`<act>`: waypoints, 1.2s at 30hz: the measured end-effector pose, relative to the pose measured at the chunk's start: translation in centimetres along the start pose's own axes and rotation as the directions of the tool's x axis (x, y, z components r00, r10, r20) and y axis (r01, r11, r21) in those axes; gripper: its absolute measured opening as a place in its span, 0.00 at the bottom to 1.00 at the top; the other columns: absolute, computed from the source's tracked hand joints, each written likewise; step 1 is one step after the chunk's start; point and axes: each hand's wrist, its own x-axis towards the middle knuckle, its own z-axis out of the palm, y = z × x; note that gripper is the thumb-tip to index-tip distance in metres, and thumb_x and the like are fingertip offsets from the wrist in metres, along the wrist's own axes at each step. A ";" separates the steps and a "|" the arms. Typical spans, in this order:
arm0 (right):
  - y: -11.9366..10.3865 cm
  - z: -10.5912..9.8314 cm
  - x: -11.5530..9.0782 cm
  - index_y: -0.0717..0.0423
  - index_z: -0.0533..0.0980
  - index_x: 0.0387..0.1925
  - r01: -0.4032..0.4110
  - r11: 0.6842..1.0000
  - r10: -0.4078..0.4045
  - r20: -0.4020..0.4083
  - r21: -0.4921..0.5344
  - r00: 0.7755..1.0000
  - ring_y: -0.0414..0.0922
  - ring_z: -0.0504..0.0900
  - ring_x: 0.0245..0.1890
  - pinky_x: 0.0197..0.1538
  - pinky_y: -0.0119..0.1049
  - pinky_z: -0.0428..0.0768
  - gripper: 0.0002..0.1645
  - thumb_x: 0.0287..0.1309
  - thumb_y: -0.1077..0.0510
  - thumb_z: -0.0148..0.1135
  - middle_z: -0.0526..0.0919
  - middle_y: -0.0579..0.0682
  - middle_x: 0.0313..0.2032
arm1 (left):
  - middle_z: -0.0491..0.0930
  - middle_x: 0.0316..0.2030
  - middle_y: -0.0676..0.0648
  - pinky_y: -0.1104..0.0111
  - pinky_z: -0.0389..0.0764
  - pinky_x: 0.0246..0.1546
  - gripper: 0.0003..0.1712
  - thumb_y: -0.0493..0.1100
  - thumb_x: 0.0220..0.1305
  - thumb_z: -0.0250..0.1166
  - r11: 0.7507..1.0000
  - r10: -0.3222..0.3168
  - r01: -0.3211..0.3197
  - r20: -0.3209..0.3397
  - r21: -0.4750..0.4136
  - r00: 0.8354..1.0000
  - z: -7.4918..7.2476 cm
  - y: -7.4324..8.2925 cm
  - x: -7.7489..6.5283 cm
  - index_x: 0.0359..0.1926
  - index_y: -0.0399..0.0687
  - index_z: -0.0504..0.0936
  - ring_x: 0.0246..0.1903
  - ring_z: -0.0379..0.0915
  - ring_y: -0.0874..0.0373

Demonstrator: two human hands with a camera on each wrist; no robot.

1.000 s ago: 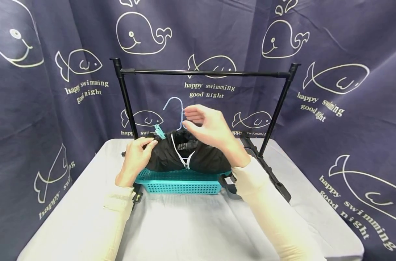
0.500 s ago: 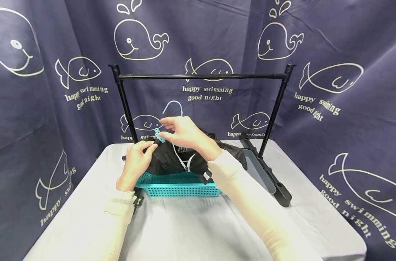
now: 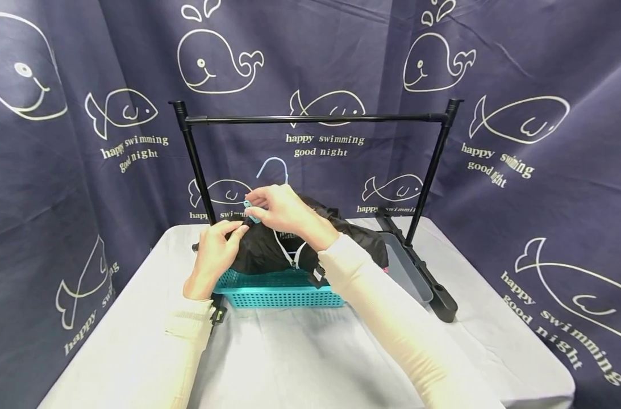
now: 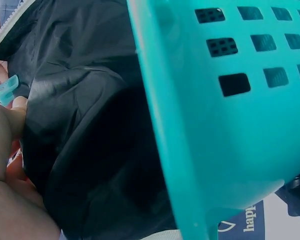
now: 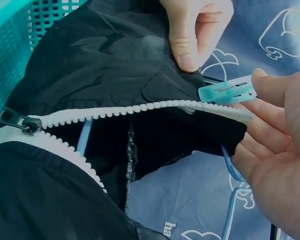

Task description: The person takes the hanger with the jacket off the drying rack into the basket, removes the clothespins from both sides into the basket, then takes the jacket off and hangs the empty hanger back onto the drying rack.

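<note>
A black zip jacket with a white-toothed zipper lies over a turquoise basket. It is on a light blue hanger, whose hook sticks up above the collar. My left hand pinches the jacket's shoulder fabric between thumb and fingers. Beside it, a turquoise clothespin is at the jacket's edge near the collar. My right hand holds that clothespin's outer end, thumb on top and fingers behind. The zipper is partly undone, with its dark slider low on the front.
A black garment rack spans the table behind the jacket, its right foot reaching forward. Near that foot lies a grey tray, partly under the jacket. A whale-print curtain surrounds the white table.
My right hand has moved left and down from beside the hanger's hook to the clothespin and now pinches it. My left hand has kept its hold on the jacket's shoulder.
</note>
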 end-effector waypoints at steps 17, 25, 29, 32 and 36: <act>0.6 0.9 -0.4 0.58 0.86 0.45 0.109 0.994 -0.106 -0.118 0.019 0.987 0.40 0.89 0.40 0.47 0.26 0.82 0.10 0.65 0.58 0.70 0.91 0.50 0.40 | 0.85 0.28 0.47 0.70 0.66 0.23 0.08 0.39 0.65 0.73 1.000 0.005 -0.005 0.007 0.002 1.000 -0.1 0.0 -0.1 0.43 0.42 0.92 0.20 0.67 0.57; 0.4 1.2 -0.5 0.56 0.86 0.40 0.112 0.994 -0.105 -0.235 0.017 0.966 0.38 0.89 0.36 0.43 0.24 0.80 0.05 0.63 0.60 0.71 0.91 0.47 0.37 | 0.85 0.29 0.46 0.69 0.67 0.24 0.08 0.39 0.65 0.73 1.000 0.012 -0.012 0.003 0.007 1.000 -0.1 0.2 0.1 0.43 0.42 0.92 0.21 0.68 0.56; 0.5 1.5 -0.6 0.53 0.86 0.35 0.140 0.990 -0.120 -0.337 0.035 0.934 0.36 0.88 0.32 0.39 0.24 0.80 0.01 0.60 0.62 0.72 0.91 0.45 0.33 | 0.86 0.29 0.46 0.69 0.68 0.25 0.08 0.39 0.64 0.73 1.000 0.024 -0.024 -0.001 0.005 1.000 -0.1 0.2 0.1 0.43 0.41 0.92 0.21 0.69 0.56; 0.6 1.6 -0.6 0.52 0.86 0.33 0.159 0.986 -0.131 -0.376 0.047 0.917 0.35 0.88 0.31 0.39 0.24 0.80 0.02 0.60 0.63 0.73 0.91 0.44 0.32 | 0.86 0.30 0.45 0.68 0.68 0.25 0.08 0.38 0.64 0.73 1.000 0.023 -0.023 -0.001 0.002 1.000 -0.2 0.3 0.1 0.43 0.41 0.92 0.21 0.70 0.56; 0.5 1.4 -0.7 0.55 0.86 0.38 0.188 0.980 -0.150 -0.365 0.070 0.919 0.37 0.89 0.33 0.42 0.24 0.81 0.05 0.60 0.63 0.73 0.91 0.47 0.34 | 0.86 0.30 0.45 0.69 0.68 0.24 0.08 0.39 0.65 0.73 1.000 0.012 -0.012 0.004 -0.004 1.000 -0.2 0.3 0.1 0.43 0.41 0.92 0.21 0.69 0.56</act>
